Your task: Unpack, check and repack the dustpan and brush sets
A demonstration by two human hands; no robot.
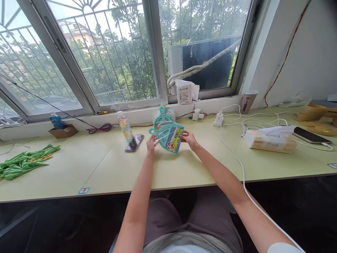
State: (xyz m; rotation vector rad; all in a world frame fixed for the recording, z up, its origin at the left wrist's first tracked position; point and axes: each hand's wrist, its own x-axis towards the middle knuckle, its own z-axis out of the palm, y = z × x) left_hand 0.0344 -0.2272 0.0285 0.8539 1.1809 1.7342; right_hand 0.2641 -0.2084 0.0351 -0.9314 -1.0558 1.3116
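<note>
A small teal dustpan and brush set (168, 138) with a bright printed label is tilted between my hands above the table, in what looks like clear plastic wrap. My left hand (151, 145) grips its left side, below the looped handle. At the label's right edge, my right hand (190, 139) holds the set with bent fingers. Just behind stands a stack of similar dustpan sets (163, 114) against the windowsill, partly hidden by the held one. Left of my left hand are a clear bottle with a yellow label (124, 125) and a dark, blurred-out item (134, 142).
The pale table (110, 175) runs along the window. To the right lie a tissue pack (270, 139), a phone (312, 135) and a power strip (218, 119). A white cable (238, 160) crosses the table edge over my right arm. Green bundles (23, 161) lie far left.
</note>
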